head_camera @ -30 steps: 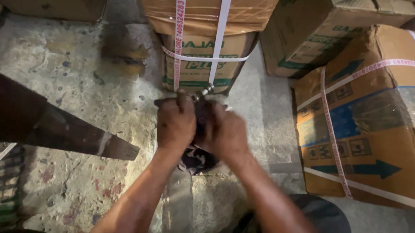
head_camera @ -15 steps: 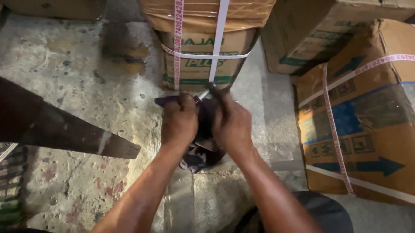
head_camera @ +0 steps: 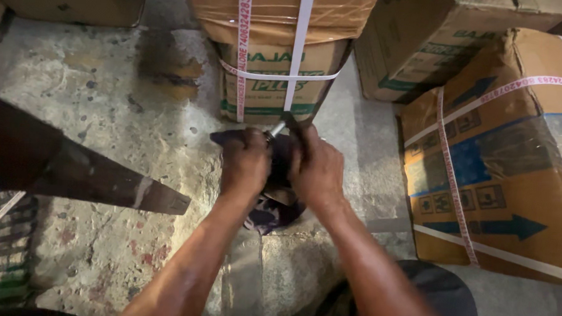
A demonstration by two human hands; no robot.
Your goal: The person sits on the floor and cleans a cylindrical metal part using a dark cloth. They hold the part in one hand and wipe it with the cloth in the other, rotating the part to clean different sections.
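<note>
Clearly a tight two-handed hold on a cloth-wrapped part

Both hands are closed around one bundle held above the rough concrete floor (head_camera: pixel 106 106). The left hand (head_camera: pixel 246 163) and the right hand (head_camera: pixel 315 169) sit side by side, touching or nearly so, each grip wrapped narrow on a dark cloth (head_camera: pixel 272 205) that hangs in folds below the fists. A thin bright metal rod (head_camera: pixel 276 127) pokes out between them, pointing toward the strapped carton (head_camera: pixel 279 57) just ahead. What the cloth covers is hidden.

The hazards, as I judge them: the cloth may slide on the metal under a twisting pull, so the hands could slip and knuckles meet the floor or the carton. The rod's exposed end sits near the left fingers and could jab them. A large taped box (head_camera: pixel 502 155) on the right and a dark slanted plank (head_camera: pixel 72 168) on the left hem in the elbows.
</note>
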